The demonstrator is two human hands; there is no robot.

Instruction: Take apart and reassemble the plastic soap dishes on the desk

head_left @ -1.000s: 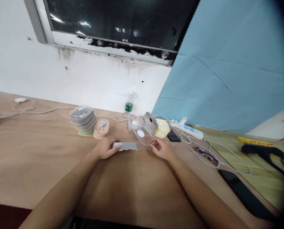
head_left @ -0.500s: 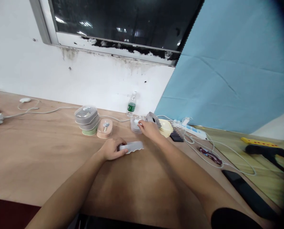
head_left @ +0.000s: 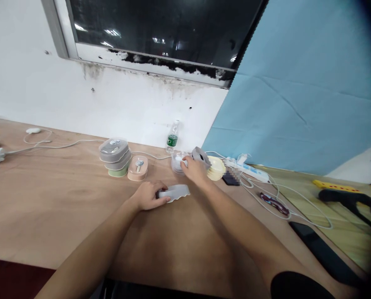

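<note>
My left hand (head_left: pixel 150 195) is closed around one end of a grey box (head_left: pixel 177 192) with a wavy rim, which rests on the table. Farther back, the fingers of my right hand (head_left: pixel 193 168) are pinched together at a clear plastic container or lid (head_left: pixel 176 164). Something whitish shows by those fingertips, too small to name. Just beyond that hand stand grey box parts (head_left: pixel 200 155) and a pale yellow stack with scalloped edges (head_left: pixel 216 168). Left of both hands sit a pink lidded box (head_left: pixel 137 169) and a stack of grey and green boxes (head_left: pixel 114 155) under a clear lid.
A water bottle (head_left: pixel 172 137) stands against the wall. To the right lie a power strip (head_left: pixel 254 171), white cables, a dark red object (head_left: pixel 274 204) and a black phone (head_left: pixel 322 249). A white cable (head_left: pixel 67 145) runs along the back left.
The left hand and the grey box appear slightly farther right. My right hand stays at the clear container, its fingers barely shifted.
</note>
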